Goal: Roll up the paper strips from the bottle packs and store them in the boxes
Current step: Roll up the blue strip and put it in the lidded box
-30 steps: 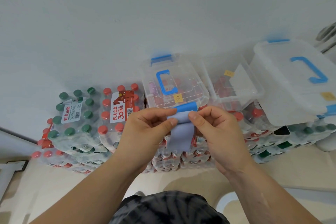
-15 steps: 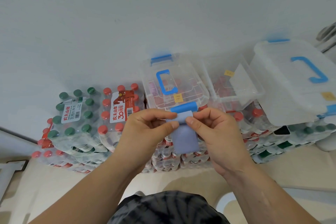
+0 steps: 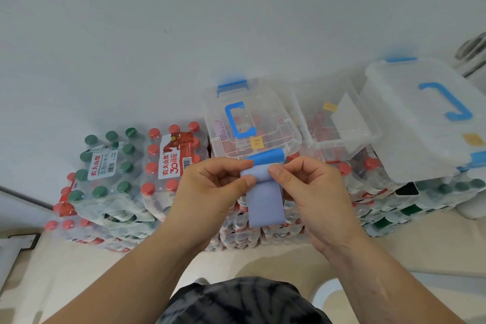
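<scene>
Both hands pinch the strip (image 3: 264, 205) at mid-frame: the left hand (image 3: 210, 192) and right hand (image 3: 313, 192) hold its rolled top between thumbs and fingertips, and the loose tail hangs down in front of the packs (image 3: 236, 234). Rolling looks partly done. The tail is left to wind, and the roll is not yet stored. Just above the hands, the lidded box (image 3: 252, 118) is closed, while the open box (image 3: 339, 123) sits to its right. The green-capped pack (image 3: 110, 166) at left reads 农夫山泉; the red-capped pack (image 3: 173, 155) adds "30". The yellow stickers (image 3: 257, 142) are too small to read.
</scene>
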Demonstrator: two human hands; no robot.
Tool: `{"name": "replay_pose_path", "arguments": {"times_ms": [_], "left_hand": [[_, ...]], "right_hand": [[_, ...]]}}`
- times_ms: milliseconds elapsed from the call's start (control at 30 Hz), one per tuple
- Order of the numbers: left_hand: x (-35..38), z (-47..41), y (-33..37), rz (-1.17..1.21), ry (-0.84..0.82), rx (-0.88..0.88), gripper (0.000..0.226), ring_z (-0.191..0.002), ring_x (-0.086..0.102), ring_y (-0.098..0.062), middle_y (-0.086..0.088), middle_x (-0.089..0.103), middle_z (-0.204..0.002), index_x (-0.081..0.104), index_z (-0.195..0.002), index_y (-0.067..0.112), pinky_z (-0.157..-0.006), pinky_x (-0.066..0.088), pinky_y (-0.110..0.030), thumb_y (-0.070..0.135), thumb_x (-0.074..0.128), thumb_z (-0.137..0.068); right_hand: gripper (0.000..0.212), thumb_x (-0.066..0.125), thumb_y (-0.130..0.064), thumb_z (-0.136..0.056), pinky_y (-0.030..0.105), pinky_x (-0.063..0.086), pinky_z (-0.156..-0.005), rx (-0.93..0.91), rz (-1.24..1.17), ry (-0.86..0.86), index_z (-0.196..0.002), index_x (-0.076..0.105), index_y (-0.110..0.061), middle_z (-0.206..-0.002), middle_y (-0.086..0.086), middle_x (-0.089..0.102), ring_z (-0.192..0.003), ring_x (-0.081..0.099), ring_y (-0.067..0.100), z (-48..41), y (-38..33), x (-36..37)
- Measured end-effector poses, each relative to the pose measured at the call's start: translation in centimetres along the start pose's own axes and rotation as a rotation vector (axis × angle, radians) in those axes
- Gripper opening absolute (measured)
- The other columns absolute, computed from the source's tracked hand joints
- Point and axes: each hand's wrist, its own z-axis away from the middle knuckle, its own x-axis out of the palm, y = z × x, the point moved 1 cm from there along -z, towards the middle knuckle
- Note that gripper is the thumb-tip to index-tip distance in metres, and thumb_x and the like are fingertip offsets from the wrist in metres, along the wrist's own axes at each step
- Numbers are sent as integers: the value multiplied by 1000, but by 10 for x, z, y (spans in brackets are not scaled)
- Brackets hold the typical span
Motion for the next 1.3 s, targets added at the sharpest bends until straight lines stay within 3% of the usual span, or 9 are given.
{"name": "replay_pose_path", "arguments": {"times_ms": [167, 400, 467, 600, 667, 867, 1067, 1200, 1300], "left_hand": [[-1, -1, 0, 41, -26, -24, 28, -88, 72, -28, -9, 77, -92, 76, -95, 18, -78, 62, -38, -6, 71, -81], [1, -2, 0, 68, -49, -75, 18, -77, 75, -23, -11, 77, -91, 72, -105, 9, -64, 58, -28, 5, 64, -90], [1, -2, -1, 60, -50, -71, 18, -80, 75, -25, -10, 78, -94, 72, -105, 8, -65, 59, -29, 5, 64, -90], [1, -3, -4, 60, -33, -57, 17, -86, 74, -28, -11, 77, -94, 73, -103, 8, -72, 61, -36, 4, 67, -87], [1, -3, -4, 47, -32, -46, 17, -88, 74, -27, -10, 77, -93, 73, -102, 8, -77, 62, -40, 2, 67, -86], [1, -2, -4, 59, -32, -49, 20, -86, 73, -25, -10, 76, -93, 74, -96, 10, -77, 62, -37, -5, 67, -85], [4, -2, -3, 105, -46, -107, 18, -83, 74, -24, -11, 76, -95, 73, -105, 14, -65, 58, -29, 7, 63, -91], [3, -4, -6, 68, -23, -89, 17, -88, 73, -29, -12, 76, -96, 75, -100, 13, -70, 61, -37, 5, 67, -88], [3, -3, -5, 46, -25, -57, 18, -87, 73, -26, -9, 76, -96, 75, -99, 13, -69, 60, -32, 1, 68, -86]], "right_hand": [[19, 78, -35, -72, 34, 58, -64, -6, -8, 18, -72, 70, -17, -78, 2, 76, -74, 73, 17, 0, -1, 0], [15, 78, -8, -84, 21, 55, -61, -26, -38, -11, -73, 69, -13, -73, -2, 75, -69, 70, 8, -2, 1, -2], [14, 79, -12, -83, 22, 56, -63, -32, -27, -11, -73, 70, -16, -76, -1, 76, -71, 71, 10, -3, 1, -2], [21, 76, -38, -75, 35, 62, -68, -22, 5, 6, -75, 73, -17, -81, 4, 77, -77, 74, 20, 0, -1, -2], [17, 78, -31, -81, 37, 62, -69, -30, 51, 16, -76, 73, -16, -81, 5, 76, -77, 74, 21, -1, 0, -2], [16, 78, -12, -85, 24, 56, -63, -49, 42, 12, -70, 73, -16, -77, 2, 75, -70, 69, 11, -1, 0, -3], [16, 78, -7, -84, 26, 60, -70, -46, 2, -3, -72, 75, -17, -87, 2, 78, -79, 73, 14, 0, -2, -4], [17, 80, -10, -81, 26, 59, -70, -27, 14, -12, -70, 77, -22, -85, 2, 78, -78, 73, 15, 1, -1, -4], [14, 78, -34, -74, 26, 56, -66, -15, 2, 4, -70, 77, -21, -75, 0, 75, -72, 70, 12, 2, -2, -3]]}}
